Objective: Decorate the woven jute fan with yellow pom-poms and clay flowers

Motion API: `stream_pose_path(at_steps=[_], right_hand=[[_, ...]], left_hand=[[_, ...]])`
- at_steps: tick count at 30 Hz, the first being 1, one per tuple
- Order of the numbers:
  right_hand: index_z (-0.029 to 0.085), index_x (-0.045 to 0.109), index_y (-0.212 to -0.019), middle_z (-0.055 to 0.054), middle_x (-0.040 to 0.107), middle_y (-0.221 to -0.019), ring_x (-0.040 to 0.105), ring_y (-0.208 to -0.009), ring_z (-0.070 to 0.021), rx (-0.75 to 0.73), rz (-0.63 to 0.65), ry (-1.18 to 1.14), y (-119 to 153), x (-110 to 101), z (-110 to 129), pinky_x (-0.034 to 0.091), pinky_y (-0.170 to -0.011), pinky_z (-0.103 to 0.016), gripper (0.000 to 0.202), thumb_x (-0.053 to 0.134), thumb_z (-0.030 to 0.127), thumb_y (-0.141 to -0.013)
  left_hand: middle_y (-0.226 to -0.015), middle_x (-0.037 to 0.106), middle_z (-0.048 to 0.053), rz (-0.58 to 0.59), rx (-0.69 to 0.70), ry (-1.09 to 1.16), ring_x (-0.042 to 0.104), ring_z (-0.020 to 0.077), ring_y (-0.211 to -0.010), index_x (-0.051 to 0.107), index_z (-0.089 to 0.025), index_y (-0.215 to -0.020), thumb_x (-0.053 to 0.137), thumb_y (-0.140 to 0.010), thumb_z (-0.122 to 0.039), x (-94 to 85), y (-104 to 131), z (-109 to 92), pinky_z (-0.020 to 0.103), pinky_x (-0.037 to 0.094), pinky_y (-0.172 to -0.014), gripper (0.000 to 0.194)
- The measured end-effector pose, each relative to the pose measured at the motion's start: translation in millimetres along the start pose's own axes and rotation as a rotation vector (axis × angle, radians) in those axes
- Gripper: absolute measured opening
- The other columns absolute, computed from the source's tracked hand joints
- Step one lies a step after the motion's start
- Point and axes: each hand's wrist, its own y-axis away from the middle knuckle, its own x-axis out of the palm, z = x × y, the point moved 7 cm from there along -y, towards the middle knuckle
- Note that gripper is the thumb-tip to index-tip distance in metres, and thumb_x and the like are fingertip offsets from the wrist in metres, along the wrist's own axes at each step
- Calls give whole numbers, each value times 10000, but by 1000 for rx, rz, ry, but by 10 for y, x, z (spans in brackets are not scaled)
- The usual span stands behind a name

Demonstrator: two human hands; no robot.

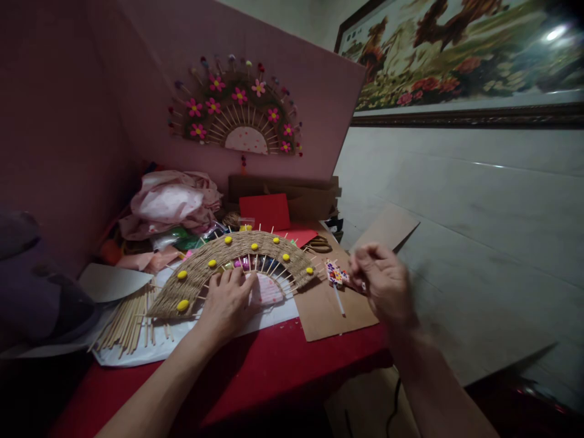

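Under the hands I see a bench covered in deep red. Beyond the left hand a large pink panel stands upright, a pale wall showing above its slanting top edge. Beyond and right of the right hand I have a pale, seamed wall, and on it a dark-framed picture of horse-like figures and flowers, with a bright glare at its upper right. The light is dim, and far left of the hands everything sinks into shadow.
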Motion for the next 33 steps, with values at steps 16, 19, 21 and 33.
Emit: stream_pose_path(at_steps=[16, 19, 21, 33], right_hand=[[270, 492, -808, 81, 347, -504, 311, -356, -70, -33, 466, -483, 640, 550, 809, 321, -357, -177, 144, 523, 379, -897], [228, 485, -773, 46, 445, -583, 439, -481, -77, 220, 911, -210, 957, 1032, 458, 358, -439, -170, 175, 534, 355, -884], [201, 498, -747, 34, 499, -656, 488, -565, -69, 216, 1267, 56, 1242, 1328, 198, 384, -515, -159, 122, 569, 225, -843], [178, 597, -844, -50, 674, -784, 578, -676, -152, -237, 711, 933, 300, 1414, -364, 348, -600, -253, 127, 474, 150, -859]], left_hand=[[-1244, 517, 175, -7, 6, -1, 458, 345, -1118, 535, -209, -1232, 625, -749, -378, 10, 13, -1, 478, 329, -907, 519], [-1234, 519, 171, -22, 7, -11, 449, 346, -1121, 541, -206, -1227, 649, -730, -378, 7, 16, -1, 472, 335, -905, 537], [-1231, 519, 167, -36, -5, -19, 438, 347, -1128, 554, -211, -1212, 666, -715, -401, -8, 15, 2, 470, 338, -909, 544], [-1075, 599, 117, -175, -171, 19, 479, 296, -998, 672, -210, -979, 477, -858, -252, -264, 16, 102, 429, 373, -836, 233]])
